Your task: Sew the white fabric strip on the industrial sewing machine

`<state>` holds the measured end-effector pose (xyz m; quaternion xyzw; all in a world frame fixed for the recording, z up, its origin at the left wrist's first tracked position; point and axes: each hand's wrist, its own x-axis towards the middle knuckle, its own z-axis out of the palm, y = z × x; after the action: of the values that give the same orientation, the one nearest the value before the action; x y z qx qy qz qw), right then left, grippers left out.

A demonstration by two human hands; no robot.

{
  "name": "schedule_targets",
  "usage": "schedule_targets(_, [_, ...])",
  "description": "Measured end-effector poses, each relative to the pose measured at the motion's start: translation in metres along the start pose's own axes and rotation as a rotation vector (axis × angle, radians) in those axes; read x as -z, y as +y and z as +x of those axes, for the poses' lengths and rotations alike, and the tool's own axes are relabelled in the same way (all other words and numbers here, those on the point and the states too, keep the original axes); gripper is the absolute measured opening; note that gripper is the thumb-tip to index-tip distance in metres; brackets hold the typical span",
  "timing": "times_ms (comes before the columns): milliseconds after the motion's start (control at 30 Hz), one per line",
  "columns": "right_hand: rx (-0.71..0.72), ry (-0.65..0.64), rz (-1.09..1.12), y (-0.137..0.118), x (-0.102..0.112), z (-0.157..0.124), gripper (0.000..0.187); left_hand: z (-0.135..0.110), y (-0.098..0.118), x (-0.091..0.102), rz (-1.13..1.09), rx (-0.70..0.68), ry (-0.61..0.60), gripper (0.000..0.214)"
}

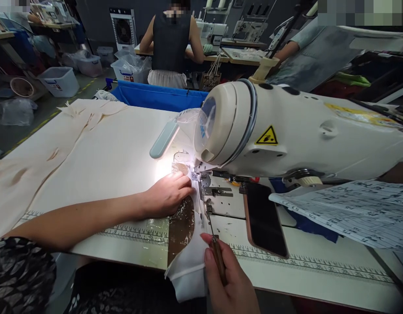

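The left hand [167, 194] presses the white fabric [188, 266] flat beside the needle of the sewing machine [286, 131]; right hand [232, 283] fingers grip a thin awl [214, 242], perhaps. Most fabric hangs off the counter [319, 270], seemingly unsewn.

The room is a sewing workshop with a dark back wall. The floor [41, 117] is grey with a yellow line painted on it. White plastic boxes [59, 81] stand on the floor at the left, and a blue bin [155, 97] stands behind the big pale table [123, 152]. Near the wall is a white fan [123, 28]. A person in a dark top [170, 43] sits at another table with sewing machines [211, 32].
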<state>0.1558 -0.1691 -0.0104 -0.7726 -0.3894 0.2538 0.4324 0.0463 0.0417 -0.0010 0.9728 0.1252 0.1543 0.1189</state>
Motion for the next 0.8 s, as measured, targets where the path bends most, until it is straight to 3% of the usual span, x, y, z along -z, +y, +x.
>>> schedule_targets(200, [0.009, 0.022, -0.005, -0.003, -0.002, 0.001, 0.033, -0.001, -0.001, -0.001, 0.017, -0.054, -0.022, 0.033])
schedule_targets(600, [0.1, 0.072, -0.134, -0.008, -0.006, 0.019, 0.032, 0.0, -0.003, 0.0, 0.07, 0.024, 0.063, 0.035])
schedule_targets(800, [0.238, 0.12, -0.184, 0.003, -0.012, 0.028, 0.03, -0.001, -0.003, 0.002, 0.016, -0.093, 0.055, 0.034])
